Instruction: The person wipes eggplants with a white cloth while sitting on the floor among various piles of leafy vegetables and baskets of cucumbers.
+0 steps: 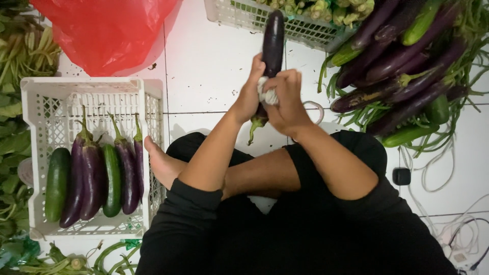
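Head view shows both hands closed around one long purple eggplant, held over the white tiled floor in front of the crossed legs. The left hand grips the lower part of the eggplant, near its green stem, which points back toward the person. The right hand is clenched on a white cloth pressed against the eggplant just beside the left hand's fingers. The eggplant's long axis runs away from the body, its dark rounded tip reaching almost to a white basket of pale greens at the top edge. Both hands are at the same place on it, so neither is clearly nearer. Right of the eggplant lies a loose heap of eggplants mixed with cucumbers and long beans on the floor. Left of the eggplant, well apart, a white crate holds a neat row of eggplants and two cucumbers, stems pointing away from the person. Beyond the crate sits a red plastic bag, plain and unmarked. Leafy greens line the far left edge. White cables and a small black plug lie right of the person's knee. No labels or signs are visible.
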